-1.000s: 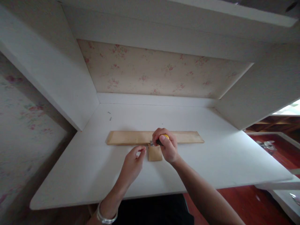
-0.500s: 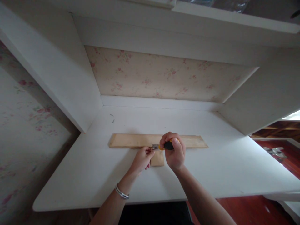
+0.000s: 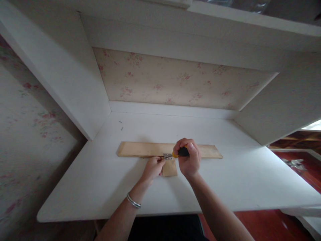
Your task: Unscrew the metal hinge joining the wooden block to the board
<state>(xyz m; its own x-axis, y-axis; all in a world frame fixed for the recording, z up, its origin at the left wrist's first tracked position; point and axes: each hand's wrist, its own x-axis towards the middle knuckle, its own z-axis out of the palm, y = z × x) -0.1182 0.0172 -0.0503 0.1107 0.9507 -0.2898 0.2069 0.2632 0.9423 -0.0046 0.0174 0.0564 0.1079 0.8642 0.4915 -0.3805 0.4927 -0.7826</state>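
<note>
Hinge [image 3: 167,156], or a small metal plate of that kind, is lying a little below the centre of the frame, apparently straddling the join where a small wooden block [image 3: 170,169] is meeting the lower edge of a long wooden board [image 3: 140,149]. A screwdriver [image 3: 184,152] is pointing at it from the right, its shaft slanting low; the exact seat of the tip is too small to tell.

The step in hand appears to be working a fastening at the hinge; the next move would be calling for a plate guarded against slipping and a shaft lined up before any turning force.

The right hand [image 3: 189,158] is wrapping its grip around the black and yellow handle, with the hinge lying just left of it. The left hand [image 3: 152,168] is resting its fingertips at the hinge's left end; whether that grip is pinching the metal, pinching something smaller or merely steadying, I cannot tell.

Farther out, the white worktop [image 3: 220,187] is carrying 2 small metal pieces [image 3: 122,128], probably screws, well apart in its upper left part. A silver bracelet [image 3: 133,201] is sitting below the left hand, and floral wallpaper [image 3: 160,77] is spanning the upper middle.
</note>
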